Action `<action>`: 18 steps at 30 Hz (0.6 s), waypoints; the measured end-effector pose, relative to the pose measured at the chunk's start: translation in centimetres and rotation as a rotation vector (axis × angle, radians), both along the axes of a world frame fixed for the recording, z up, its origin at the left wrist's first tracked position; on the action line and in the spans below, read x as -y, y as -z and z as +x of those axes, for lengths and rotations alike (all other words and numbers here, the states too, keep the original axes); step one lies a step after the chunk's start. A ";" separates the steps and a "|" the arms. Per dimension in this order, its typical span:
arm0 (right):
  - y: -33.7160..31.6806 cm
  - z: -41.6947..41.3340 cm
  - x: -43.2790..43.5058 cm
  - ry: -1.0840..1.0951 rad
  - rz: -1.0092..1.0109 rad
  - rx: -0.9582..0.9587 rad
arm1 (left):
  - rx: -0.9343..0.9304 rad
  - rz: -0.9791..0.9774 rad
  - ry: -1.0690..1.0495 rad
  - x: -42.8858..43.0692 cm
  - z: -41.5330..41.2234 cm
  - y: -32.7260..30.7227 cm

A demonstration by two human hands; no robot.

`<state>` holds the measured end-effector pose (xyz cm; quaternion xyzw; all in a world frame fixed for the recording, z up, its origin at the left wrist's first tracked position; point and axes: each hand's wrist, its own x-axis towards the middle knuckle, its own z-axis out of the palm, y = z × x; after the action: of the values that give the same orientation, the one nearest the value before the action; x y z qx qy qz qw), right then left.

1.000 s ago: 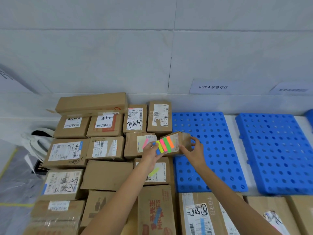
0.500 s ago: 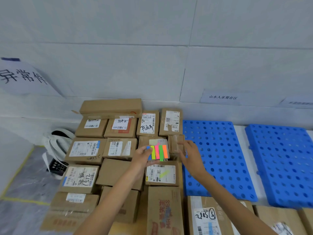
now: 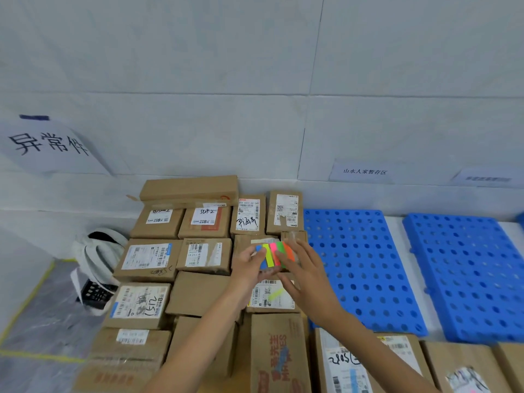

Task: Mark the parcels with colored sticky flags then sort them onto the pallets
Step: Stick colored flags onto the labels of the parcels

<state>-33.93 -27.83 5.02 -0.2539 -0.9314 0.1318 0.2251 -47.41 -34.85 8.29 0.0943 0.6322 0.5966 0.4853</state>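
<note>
My left hand (image 3: pixel 249 269) holds a pad of sticky flags (image 3: pixel 272 254) with blue, yellow, pink, green and orange strips, above a stack of brown parcels (image 3: pixel 204 255). My right hand (image 3: pixel 307 269) is beside the pad with fingers spread, its fingertips at the orange edge. A small brown parcel (image 3: pixel 295 236) rests on the stack just behind the pad. Below my hands lies a parcel with a yellow flag on its label (image 3: pixel 272 297). Two blue perforated pallets (image 3: pixel 357 268) (image 3: pixel 470 276) lie to the right, bare.
More labelled parcels (image 3: pixel 348 364) line the near right edge. A white bag (image 3: pixel 96 256) and a black crate (image 3: pixel 95 293) sit left of the stack by the wall. Paper signs hang on the white wall (image 3: pixel 364 171). Yellow tape marks the grey floor at the left.
My right hand has set the small parcel down on the stack, let go and come to the flag pad. The camera view has shifted left and up.
</note>
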 end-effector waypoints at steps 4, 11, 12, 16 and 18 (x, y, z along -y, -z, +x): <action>-0.2 0.3 0.6 0.034 0.054 0.036 | -0.025 0.061 -0.026 0.1 1.2 -0.8; -1.0 0.6 2.0 0.058 0.115 0.062 | -0.029 0.114 -0.089 0.1 2.4 -1.4; -1.0 0.7 2.0 0.058 0.107 0.052 | -0.027 0.118 -0.082 0.2 2.5 -1.4; -0.8 1.0 1.8 0.018 0.089 0.019 | -0.013 0.113 -0.048 0.4 2.7 -1.3; -1.4 0.7 1.0 0.038 0.040 -0.062 | 0.012 0.103 -0.020 0.3 2.7 -1.5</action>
<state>-33.21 -28.84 6.45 -0.2630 -0.9213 0.1168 0.2615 -44.68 -35.18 9.78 0.1092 0.5986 0.6340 0.4774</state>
